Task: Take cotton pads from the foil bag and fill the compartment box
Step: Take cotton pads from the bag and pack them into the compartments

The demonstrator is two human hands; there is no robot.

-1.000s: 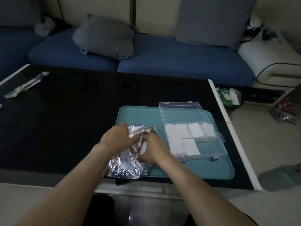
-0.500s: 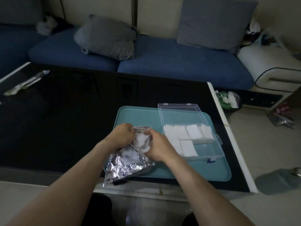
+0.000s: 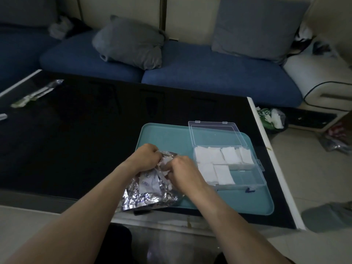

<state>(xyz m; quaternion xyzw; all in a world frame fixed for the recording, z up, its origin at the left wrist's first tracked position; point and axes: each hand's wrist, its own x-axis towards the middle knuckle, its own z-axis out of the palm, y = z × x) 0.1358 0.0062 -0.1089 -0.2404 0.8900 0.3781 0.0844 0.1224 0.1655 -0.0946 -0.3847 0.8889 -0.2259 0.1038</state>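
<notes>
at tabletop front edge, on teal tray (image 3: 163, 136): left hand (image 3: 145, 156) clenched on foil bag (image 3: 146, 193) mouth, right hand (image 3: 181, 168) pinching cotton pads (image 3: 165, 161) there. extraction step. next: carry right to compartment box (image 3: 228, 164), drop into bare near-right cells.

A glossy black bench (image 3: 85, 149) with a white edge is carrying a teal tray (image 3: 163, 136) near its right end and a clear wrapper (image 3: 36, 93) lying far left.
</notes>
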